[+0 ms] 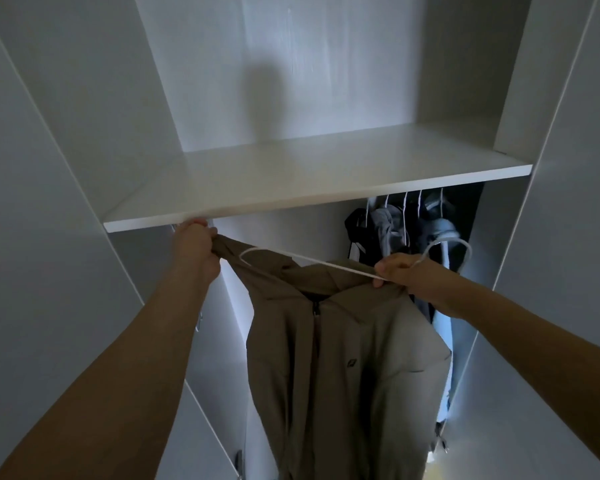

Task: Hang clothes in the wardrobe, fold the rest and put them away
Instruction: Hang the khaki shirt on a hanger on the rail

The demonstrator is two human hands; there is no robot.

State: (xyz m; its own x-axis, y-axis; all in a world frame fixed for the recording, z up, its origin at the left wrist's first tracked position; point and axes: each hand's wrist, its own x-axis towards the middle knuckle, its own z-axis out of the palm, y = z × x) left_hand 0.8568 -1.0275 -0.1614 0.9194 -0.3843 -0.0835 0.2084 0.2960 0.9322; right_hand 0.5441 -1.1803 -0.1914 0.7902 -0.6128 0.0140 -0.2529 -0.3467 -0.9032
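A brown zip-up jacket (343, 368) hangs in front of me inside the open white wardrobe. My left hand (196, 249) grips the jacket's left shoulder just under the front edge of the shelf (291, 181). My right hand (404, 271) pinches the neck of a white hanger (329, 266) together with the jacket's collar. One arm of the hanger runs left into the shoulder, and its hook (459, 245) curves up to the right. The rail is hidden behind the shelf.
Several dark, grey and light blue garments (409, 230) hang on white hangers under the shelf at the right. White wardrobe side panels (84, 133) stand close on both sides. The left part under the shelf holds no clothes.
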